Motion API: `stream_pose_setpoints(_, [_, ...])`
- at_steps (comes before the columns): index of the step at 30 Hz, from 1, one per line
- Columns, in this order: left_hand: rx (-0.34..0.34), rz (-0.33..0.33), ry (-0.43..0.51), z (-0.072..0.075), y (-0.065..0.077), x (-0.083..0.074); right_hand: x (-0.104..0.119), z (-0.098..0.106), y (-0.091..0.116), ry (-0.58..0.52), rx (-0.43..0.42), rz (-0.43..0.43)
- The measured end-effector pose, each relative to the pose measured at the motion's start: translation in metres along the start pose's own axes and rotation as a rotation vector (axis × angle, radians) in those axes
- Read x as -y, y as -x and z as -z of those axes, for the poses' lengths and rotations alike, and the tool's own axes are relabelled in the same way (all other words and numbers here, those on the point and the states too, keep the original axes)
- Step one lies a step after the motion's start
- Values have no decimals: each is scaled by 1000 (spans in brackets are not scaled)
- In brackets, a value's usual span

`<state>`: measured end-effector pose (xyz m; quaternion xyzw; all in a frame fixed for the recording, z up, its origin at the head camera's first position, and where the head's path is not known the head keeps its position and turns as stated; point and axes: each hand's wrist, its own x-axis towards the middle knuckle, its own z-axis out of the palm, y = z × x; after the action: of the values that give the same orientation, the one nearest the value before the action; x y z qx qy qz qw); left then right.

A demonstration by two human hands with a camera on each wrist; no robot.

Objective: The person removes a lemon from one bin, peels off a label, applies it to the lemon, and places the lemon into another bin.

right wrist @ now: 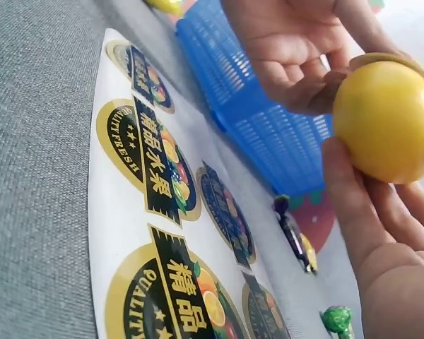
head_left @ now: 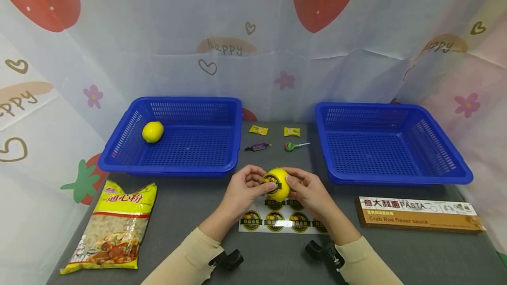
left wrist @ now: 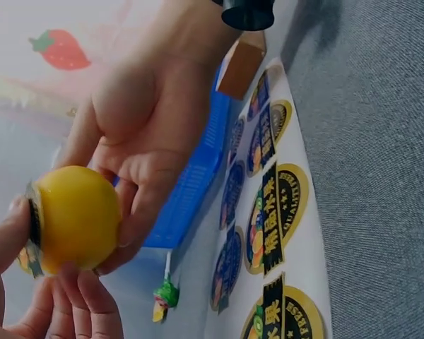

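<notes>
Both hands hold a yellow lemon (head_left: 283,188) in front of the person, above a white sheet of round stickers (head_left: 262,230). A black and gold round sticker (head_left: 271,181) lies on the lemon's left side, with part of its edge standing off the skin. The left hand (head_left: 244,192) has its thumb on this sticker and its fingertips against the lemon. Gripping the lemon's other side is the right hand (head_left: 310,191). In the right wrist view the lemon (right wrist: 385,120) hides some fingertips.
At the back left, a blue basket (head_left: 170,168) holds another lemon (head_left: 152,132). A second blue basket (head_left: 400,178) stands right. Between them lie yellow wrapped candies (head_left: 259,130), a purple candy (head_left: 258,147) and a lollipop (head_left: 291,146). A pasta bag (head_left: 115,228) and pasta box (head_left: 420,215) flank the hands.
</notes>
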<state>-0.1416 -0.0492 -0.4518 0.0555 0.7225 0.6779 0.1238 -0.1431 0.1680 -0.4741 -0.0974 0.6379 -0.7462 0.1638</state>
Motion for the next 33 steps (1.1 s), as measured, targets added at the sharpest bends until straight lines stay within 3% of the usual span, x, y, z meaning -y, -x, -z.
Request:
stream_pose_setpoints(7, [39,51,10,0,1,3,3,0,1,15,3,7])
stream_pose_setpoints(14, [-30,9,-106,2,4,-1,7,1,5,291,-8,118])
stream_pose_setpoints(19, [-91,-20,-149,0,4,-2,7,-3,6,223,90,218])
stream_pose_setpoints(27, [-140,-12,-48,-8,5,-4,6,-10,2,252,35,225])
stream_pose_setpoints(33, [-102,10,108,-6,3,-2,9,-9,2,278,15,209])
